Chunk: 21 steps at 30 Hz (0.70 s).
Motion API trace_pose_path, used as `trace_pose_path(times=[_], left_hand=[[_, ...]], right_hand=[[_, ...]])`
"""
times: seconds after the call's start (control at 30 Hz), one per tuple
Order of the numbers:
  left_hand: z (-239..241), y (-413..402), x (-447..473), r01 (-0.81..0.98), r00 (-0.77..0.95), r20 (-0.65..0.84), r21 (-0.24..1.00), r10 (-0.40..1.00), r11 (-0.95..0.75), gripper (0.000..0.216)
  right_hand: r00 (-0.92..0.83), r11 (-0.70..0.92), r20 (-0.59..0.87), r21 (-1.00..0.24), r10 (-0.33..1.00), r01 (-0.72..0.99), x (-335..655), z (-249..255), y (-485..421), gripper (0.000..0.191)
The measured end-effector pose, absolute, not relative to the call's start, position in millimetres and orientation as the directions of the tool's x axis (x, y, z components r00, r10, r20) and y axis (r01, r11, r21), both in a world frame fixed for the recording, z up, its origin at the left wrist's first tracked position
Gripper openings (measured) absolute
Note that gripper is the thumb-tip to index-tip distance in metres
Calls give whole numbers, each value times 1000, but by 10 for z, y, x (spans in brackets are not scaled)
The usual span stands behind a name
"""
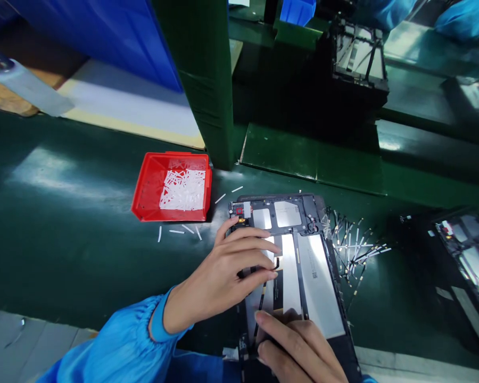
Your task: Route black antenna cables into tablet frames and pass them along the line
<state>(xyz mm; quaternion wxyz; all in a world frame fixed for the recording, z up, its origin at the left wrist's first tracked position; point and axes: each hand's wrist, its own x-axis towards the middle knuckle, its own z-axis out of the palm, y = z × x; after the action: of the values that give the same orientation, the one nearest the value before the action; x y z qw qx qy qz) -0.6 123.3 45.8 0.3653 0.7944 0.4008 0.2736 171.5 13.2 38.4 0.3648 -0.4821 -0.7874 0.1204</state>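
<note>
An opened tablet (pixel 303 255) lies back-up on the green belt, its silver battery panels and black frame showing. My left hand (pixel 227 271) rests on its left half with fingers stretched flat, pressing near a thin black flex cable (pixel 277 263). My right hand (pixel 299 346) sits at the tablet's near edge, thumb and fingers pressed on the lower part of the panel; whether it holds anything is hidden.
A red tray (pixel 171 186) of small white strips stands left of the tablet, with loose strips (pixel 183 230) on the belt. A pile of thin cables (pixel 353 244) lies right of it. Another opened tablet (pixel 467 260) is at the far right. A green post (pixel 207 80) rises behind.
</note>
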Motion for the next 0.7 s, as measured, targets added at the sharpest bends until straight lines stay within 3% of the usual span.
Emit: trace_pose_path(times=[0.17,0.33,0.7], left_hand=[[464,1240,-5,442,527,137,799,839,-408,8],[469,1240,-12,435,525,126,810,842,-393,8],[477,1232,7,444,512,126,808,850,-387,9]], right_hand=[[-127,446,541,-514,831,732,1618,233,106,29],[-112,457,580,-492,807,741,1573,236,120,35],[173,229,507,-633,844,739,1458,184,30,40]])
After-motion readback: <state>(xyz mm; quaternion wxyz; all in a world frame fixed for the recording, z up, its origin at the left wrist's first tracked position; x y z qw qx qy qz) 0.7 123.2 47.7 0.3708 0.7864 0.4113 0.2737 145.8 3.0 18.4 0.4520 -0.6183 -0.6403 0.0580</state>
